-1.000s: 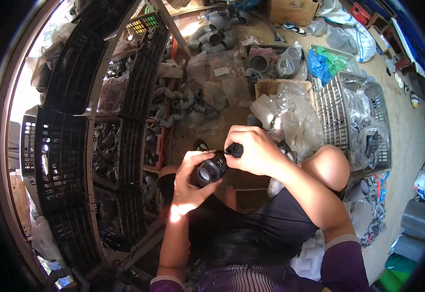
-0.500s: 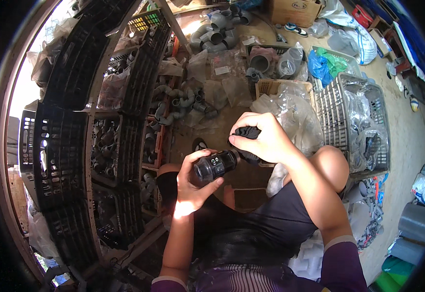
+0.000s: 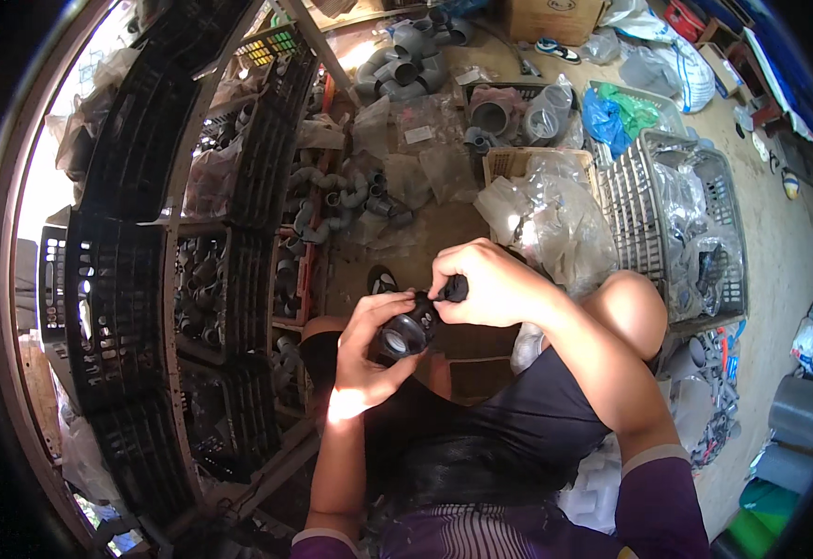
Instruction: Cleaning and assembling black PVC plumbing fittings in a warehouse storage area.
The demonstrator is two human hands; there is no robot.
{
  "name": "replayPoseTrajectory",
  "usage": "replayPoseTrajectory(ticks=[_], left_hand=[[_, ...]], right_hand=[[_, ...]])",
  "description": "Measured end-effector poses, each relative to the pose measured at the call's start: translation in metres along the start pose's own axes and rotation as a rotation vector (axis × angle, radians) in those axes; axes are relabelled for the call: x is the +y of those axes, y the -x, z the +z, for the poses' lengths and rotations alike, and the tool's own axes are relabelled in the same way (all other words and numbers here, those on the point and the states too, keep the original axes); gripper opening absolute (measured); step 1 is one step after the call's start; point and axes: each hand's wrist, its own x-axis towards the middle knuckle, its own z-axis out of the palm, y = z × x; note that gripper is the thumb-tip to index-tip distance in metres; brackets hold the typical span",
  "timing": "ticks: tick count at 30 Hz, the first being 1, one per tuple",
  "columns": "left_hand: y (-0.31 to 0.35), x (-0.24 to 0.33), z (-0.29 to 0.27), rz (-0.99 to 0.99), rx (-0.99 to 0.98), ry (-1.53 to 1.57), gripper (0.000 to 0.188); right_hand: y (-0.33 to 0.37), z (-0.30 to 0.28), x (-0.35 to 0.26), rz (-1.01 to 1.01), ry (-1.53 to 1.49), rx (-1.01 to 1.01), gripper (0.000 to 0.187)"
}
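My left hand is wrapped round a short, dark, hollow plastic pipe fitting, fingers over its top and thumb beneath. Its round opening faces me, and pale marks show on its side. Between the fingers and thumb of my right hand is a black piece with a folded or ridged surface; whether it is cloth or plastic I cannot tell. This piece meets the far right end of the fitting, where my fingers hide the contact. Both hands are held above my lap.
Racks of black crates with grey fittings rise on the left. Grey pipe bends lie on the floor ahead. A tan crate with clear plastic bags and a grey crate stand to the right. Large grey elbows sit at the back.
My right hand has moved left and slightly down, bringing the black piece against the fitting. The fitting has turned so its opening faces me more.
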Motion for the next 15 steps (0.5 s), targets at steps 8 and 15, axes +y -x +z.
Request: replayPoseTrajectory(ticks=[8, 15], left_hand=[[-0.002, -0.003, 0.019, 0.000, 0.128, 0.204, 0.057], [-0.004, -0.004, 0.011, -0.006, 0.156, 0.309, 0.064]], right_hand=[[-0.009, 0.008, 0.014, 0.098, -0.153, 0.534, 0.014], [-0.002, -0.010, 0.002, 0.042, -0.500, 0.346, 0.012]])
